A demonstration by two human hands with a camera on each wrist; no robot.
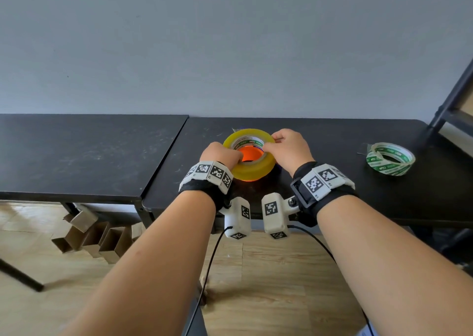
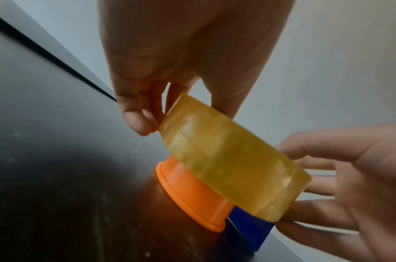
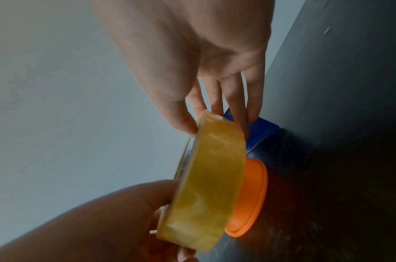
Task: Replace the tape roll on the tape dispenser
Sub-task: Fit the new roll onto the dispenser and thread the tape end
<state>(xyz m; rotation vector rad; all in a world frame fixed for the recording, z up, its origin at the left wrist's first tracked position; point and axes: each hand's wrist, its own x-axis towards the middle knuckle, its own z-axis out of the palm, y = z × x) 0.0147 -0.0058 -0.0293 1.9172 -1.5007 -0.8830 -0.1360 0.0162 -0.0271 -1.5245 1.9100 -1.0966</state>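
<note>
Left hand (image 1: pixel 222 155) and right hand (image 1: pixel 288 148) grasped opposite edges of the yellow tape roll (image 1: pixel 249 155), thumbs on its upper face and fingers beneath. The roll sat tilted, its axis near vertical, partly over the orange hub (image 2: pixel 193 193) of the blue dispenser (image 2: pixel 250 228) on the black table (image 1: pixel 332 182). A thinner roll (image 1: pixel 390 158) lay well apart, right.

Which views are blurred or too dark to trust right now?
Head view: sharp and evenly lit, wide-angle bending at the edges. Left wrist view: tape roll soft with motion blur, black table dark and noisy. Right wrist view: blurred, lower right corner in deep shadow.
</note>
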